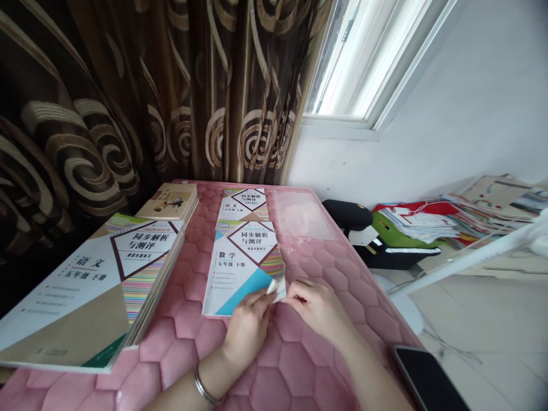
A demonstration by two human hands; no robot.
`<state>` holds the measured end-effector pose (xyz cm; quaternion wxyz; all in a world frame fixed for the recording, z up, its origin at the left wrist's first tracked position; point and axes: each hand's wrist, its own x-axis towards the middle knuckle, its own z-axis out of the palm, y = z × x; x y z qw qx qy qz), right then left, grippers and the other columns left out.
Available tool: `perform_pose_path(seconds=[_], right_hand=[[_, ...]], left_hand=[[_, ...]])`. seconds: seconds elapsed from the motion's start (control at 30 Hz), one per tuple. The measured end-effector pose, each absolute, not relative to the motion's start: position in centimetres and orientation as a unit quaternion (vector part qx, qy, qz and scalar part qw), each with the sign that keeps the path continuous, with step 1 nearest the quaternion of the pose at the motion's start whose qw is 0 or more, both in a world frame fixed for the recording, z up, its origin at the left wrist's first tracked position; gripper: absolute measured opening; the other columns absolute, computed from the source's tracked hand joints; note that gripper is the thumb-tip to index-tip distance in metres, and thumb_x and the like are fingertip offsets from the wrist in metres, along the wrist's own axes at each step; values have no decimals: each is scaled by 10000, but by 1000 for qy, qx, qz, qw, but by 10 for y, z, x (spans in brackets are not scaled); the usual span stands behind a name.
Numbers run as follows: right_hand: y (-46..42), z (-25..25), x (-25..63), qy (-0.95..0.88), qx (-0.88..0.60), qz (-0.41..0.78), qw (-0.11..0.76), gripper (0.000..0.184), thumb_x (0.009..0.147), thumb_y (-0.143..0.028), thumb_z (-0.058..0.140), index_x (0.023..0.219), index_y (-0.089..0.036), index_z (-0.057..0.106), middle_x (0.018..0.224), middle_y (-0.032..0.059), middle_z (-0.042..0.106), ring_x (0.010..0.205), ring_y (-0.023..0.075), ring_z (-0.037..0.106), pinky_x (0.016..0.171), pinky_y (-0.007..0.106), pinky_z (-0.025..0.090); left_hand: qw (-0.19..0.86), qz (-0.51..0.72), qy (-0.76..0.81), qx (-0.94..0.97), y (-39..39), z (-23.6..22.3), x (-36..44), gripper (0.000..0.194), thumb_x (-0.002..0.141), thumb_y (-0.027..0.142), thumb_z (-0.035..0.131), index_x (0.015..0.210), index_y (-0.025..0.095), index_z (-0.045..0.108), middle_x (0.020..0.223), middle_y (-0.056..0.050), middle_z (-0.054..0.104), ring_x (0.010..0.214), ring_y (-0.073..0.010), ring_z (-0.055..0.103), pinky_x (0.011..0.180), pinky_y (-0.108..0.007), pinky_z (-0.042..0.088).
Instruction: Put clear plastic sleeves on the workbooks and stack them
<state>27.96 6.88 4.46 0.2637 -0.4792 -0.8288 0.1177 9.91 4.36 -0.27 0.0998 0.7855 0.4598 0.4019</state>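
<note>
A maths workbook (229, 274) with a white and blue cover lies flat in front of me. Its lower right corner is curled upward. My left hand (248, 322) is closed on that lifted corner, pinching the turned-up pages between thumb and fingers. Just to the right, my right hand (314, 305) has its fingers pinched together at the corner's edge; whatever is between them is too small to make out. Partly under the maths workbook's top edge lies another workbook (244, 211) with a similar cover.
On the left stands a stack of workbooks (81, 297), with a brown booklet pile (169, 200) behind. A translucent sheet (303, 214) lies at the back right of the pink padded tabletop (295, 365). A phone (428, 377) and a white lamp pole (462, 265) are at right.
</note>
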Motion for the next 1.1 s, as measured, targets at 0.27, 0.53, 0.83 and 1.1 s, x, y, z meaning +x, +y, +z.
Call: perform_pose_path(seconds=[0.27, 0.53, 0.83, 1.1], right_hand=[[75, 43, 280, -832, -443, 122, 312, 145, 794, -176, 652, 912, -247, 603, 922, 13, 622, 882, 174, 592, 764, 296, 474], [78, 40, 274, -825, -425, 67, 367, 165, 806, -109, 593, 736, -244, 657, 987, 23, 660, 892, 170, 604, 759, 298, 486], [78, 38, 270, -788, -432, 134, 417, 184, 819, -245, 632, 640, -237, 591, 783, 17, 703, 766, 176, 611, 702, 323, 484], [78, 36, 262, -767, -478, 188, 384, 178, 778, -290, 668, 949, -245, 642, 888, 27, 674, 814, 179, 606, 735, 306, 496]], left_hand=[[123, 410, 451, 783, 45, -4, 98, 326, 904, 134, 444, 1160, 249, 610, 1052, -32, 703, 950, -158, 665, 823, -309, 571], [117, 402, 468, 779, 45, -5, 99, 243, 905, 107, 392, 1066, 221, 531, 875, -20, 702, 758, -150, 668, 653, -273, 553], [131, 421, 502, 744, 45, -9, 100, 121, 889, 120, 358, 875, 236, 390, 768, -12, 645, 621, -154, 650, 529, -253, 503], [160, 441, 506, 723, 50, -13, 99, 84, 887, 150, 359, 914, 230, 365, 809, -36, 629, 630, -165, 646, 543, -270, 505]])
